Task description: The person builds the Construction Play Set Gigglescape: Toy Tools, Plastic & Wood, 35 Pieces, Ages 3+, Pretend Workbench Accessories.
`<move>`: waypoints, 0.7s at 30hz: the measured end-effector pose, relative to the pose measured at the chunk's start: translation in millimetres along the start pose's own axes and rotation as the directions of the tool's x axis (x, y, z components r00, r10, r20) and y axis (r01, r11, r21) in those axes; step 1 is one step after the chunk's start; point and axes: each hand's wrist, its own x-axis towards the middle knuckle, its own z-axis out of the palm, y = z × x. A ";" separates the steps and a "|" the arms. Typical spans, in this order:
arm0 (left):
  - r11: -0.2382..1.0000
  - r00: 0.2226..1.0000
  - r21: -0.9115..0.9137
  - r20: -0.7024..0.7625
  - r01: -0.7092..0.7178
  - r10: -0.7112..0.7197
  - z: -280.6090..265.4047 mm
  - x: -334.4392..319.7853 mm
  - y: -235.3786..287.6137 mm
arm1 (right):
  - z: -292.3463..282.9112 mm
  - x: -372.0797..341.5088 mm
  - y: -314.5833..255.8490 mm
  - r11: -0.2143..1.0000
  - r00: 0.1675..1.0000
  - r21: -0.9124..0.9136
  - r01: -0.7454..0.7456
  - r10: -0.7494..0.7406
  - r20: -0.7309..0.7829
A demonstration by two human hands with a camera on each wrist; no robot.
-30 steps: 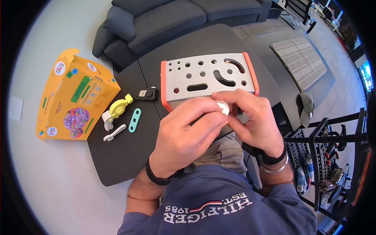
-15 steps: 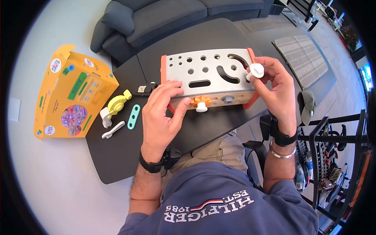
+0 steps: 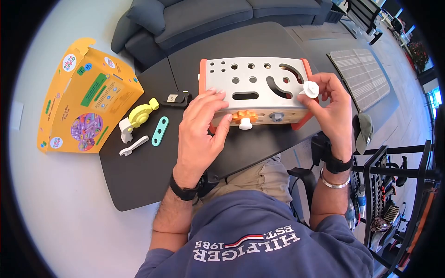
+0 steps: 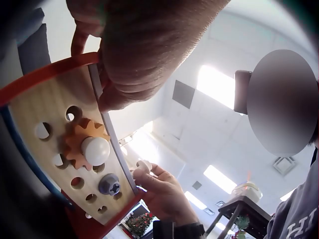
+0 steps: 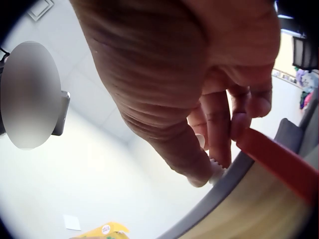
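Observation:
A toy workbench (image 3: 250, 88) with a grey top full of holes and slots, red ends and a wooden front stands before me. My left hand (image 3: 199, 132) rests on its left part, fingers over the top and thumb near the front edge. My right hand (image 3: 331, 104) pinches a white plastic bolt (image 3: 311, 89) between thumb and fingers, close over the top's right end. In the right wrist view the bolt's threaded part (image 5: 216, 170) shows beside the edge. An orange gear (image 4: 79, 139) with a white knob (image 4: 95, 151) and a grey bolt (image 4: 109, 184) sit on the wooden front.
On the table (image 3: 139, 185), to the left, lie a teal three-hole strip (image 3: 160, 131), a white wrench (image 3: 134, 145), a yellow toy piece (image 3: 139, 116) and a black object (image 3: 177, 99). A yellow carton (image 3: 92, 106) stands behind them. A dark sofa (image 3: 204, 18) is beyond.
A second ago both hands held a white piece together before the workbench. They have parted: the left moved onto the top's left part, the right carried the bolt to the right end.

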 end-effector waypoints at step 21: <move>0.999 1.000 0.040 0.000 -0.023 0.023 1.0 0.1 -1.6 | -10.3 0.5 -18.2 0.940 0.944 -0.090 0.330 -0.328 0.034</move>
